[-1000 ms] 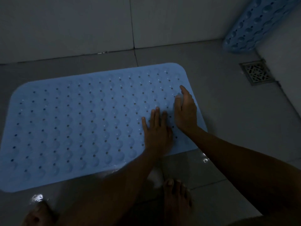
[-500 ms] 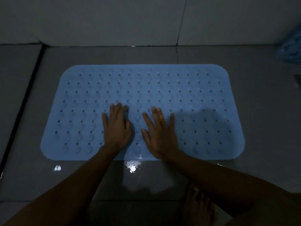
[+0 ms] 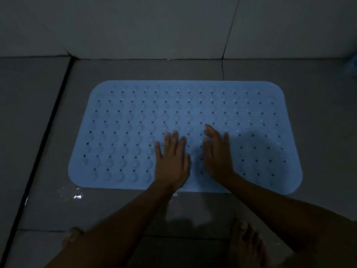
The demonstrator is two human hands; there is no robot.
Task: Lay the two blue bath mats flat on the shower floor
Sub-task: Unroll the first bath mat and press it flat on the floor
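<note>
Blue bath mat (image 3: 185, 117) lies flat on the grey shower floor (image 3: 318, 117), its far edge near the tiled wall (image 3: 135, 26). A sliver of the second blue mat (image 3: 352, 66) peeks in beyond the mat's right end. Left hand (image 3: 172, 161) and right hand (image 3: 218, 153) press down side by side, palms open, gripping nothing (bare toes (image 3: 245, 240) just below). Since half a second ago, both hands sit further right on the mat.

A light blue bath mat (image 3: 185, 120), rounded at the corners and dotted with rows of small holes, lies flat on the grey tiled floor (image 3: 318, 132). A blue sliver at the right edge (image 3: 352, 67) may be the second mat.
</note>
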